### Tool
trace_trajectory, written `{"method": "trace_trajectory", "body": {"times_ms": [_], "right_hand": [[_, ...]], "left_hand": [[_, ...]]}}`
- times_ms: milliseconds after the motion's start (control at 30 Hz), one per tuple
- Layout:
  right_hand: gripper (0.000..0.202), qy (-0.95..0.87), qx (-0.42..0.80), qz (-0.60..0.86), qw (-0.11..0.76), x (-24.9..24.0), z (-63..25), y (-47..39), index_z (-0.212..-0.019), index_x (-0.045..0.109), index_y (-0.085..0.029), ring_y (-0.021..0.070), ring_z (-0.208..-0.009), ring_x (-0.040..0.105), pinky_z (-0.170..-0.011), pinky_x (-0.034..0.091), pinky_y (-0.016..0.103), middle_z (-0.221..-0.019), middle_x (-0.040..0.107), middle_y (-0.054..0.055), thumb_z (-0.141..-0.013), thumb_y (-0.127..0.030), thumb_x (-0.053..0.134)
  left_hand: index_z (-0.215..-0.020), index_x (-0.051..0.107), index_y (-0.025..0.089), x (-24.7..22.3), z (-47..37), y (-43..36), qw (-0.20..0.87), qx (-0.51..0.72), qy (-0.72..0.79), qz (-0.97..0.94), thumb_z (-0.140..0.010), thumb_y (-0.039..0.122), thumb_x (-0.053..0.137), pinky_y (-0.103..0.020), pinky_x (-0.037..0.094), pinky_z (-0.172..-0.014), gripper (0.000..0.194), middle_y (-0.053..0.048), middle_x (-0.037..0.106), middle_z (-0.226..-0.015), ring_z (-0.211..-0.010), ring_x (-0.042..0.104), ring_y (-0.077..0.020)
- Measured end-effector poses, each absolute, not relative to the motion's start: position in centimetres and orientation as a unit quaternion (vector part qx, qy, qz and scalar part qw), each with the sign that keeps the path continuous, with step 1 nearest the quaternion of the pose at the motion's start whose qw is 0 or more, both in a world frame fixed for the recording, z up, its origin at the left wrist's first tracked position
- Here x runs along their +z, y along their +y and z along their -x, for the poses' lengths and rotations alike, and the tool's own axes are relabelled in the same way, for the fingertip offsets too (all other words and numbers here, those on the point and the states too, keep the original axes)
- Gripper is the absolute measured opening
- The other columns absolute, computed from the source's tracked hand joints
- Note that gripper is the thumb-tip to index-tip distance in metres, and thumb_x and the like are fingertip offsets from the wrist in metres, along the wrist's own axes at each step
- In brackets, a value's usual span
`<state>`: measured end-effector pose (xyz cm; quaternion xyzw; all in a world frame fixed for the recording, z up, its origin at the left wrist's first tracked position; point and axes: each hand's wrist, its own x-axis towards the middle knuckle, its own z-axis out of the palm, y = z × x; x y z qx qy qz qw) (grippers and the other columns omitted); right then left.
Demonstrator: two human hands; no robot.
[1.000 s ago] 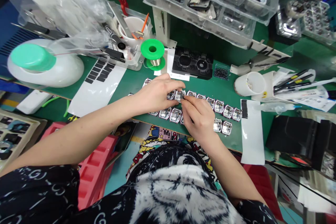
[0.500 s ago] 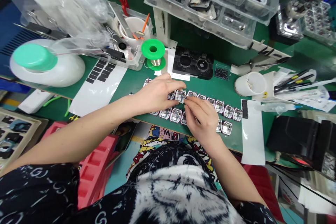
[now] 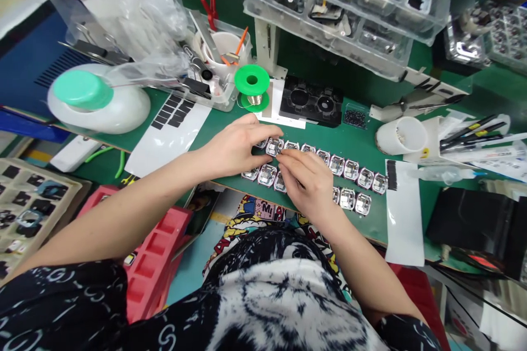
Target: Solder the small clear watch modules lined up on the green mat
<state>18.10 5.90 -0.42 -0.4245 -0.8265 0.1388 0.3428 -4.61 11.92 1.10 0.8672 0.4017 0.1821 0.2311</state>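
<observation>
Small silver watch cases with circuitry inside stand in two rows on the green bench. My left hand (image 3: 235,144) reaches in from the left, its thumb and forefinger closed round the sides of one watch case (image 3: 274,146) in the back row. My right hand (image 3: 308,178) is closed in a pinch, fingertips at that case's right edge. Whatever is between those fingertips is too small to name. Both hands cover parts of the rows. Further right, another watch case (image 3: 351,169) sits uncovered, and one more (image 3: 363,204) ends the front row.
Behind the hands are a green solder spool (image 3: 252,81), a black plate (image 3: 310,101) and a small tray of dark bits (image 3: 355,117). A white bottle (image 3: 127,109) stands left. Right are a white cup (image 3: 401,136) and white sheet (image 3: 405,230). Clear part trays (image 3: 329,33) overhang the back.
Both hands have moved one watch case to the left along the back row. The camera view has shifted, so the bench things appear further right.
</observation>
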Motion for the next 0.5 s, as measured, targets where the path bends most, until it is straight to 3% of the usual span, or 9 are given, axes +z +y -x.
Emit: {"method": "trace_trajectory", "body": {"times_ms": [500], "right_hand": [[0.028,-0.851,0.102,0.411,0.31,-1.24,-17.27,6.83,-0.123,0.07,-0.023,0.0193,-0.107,0.068,-0.092,0.057,0.038,-0.126,0.074,0.005,-0.098,-0.014,0.061]], "left_hand": [[-0.132,0.063,0.023,0.63,4.36,12.36,0.244,0.187,0.399,-0.864,-0.09,0.023,0.07,-0.034,0.048,-0.09,0.042,-0.005,0.072,-0.112,-0.105,0.056,-0.0232]]}}
